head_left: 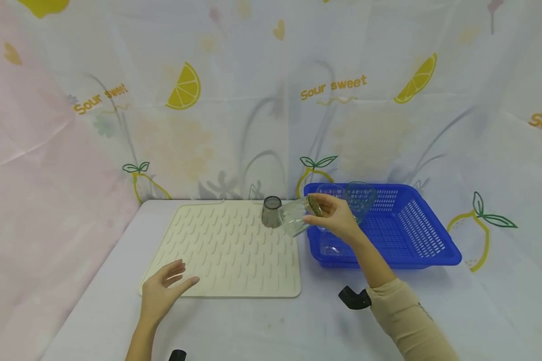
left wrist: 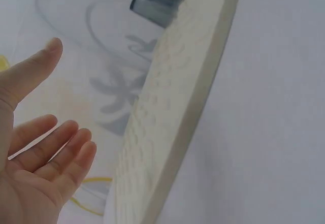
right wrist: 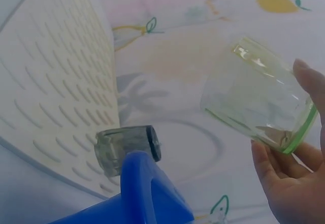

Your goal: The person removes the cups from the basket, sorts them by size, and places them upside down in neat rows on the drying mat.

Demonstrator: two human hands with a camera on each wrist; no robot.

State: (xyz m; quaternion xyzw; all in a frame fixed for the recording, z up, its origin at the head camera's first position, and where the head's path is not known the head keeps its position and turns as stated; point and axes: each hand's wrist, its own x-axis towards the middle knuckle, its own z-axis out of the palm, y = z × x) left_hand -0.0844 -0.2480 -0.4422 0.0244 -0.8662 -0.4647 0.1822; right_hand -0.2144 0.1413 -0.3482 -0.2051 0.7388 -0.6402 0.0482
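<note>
Basket (head_left: 433,259) partly behind right hand (head_left: 339,218)

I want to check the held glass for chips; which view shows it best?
Right wrist: the held glass looks largest there, most of its wall unblocked. The head view shows it smaller, one end partly covered by the right grip. The left wrist view doesn't show it.

The white surface (head_left: 235,331) carries a cream mat (head_left: 221,250) with raised ridges, lying flat toward the left in the head view. Just beside it, on the right, a blue perforated basket (head_left: 415,263) stands upright.
</note>
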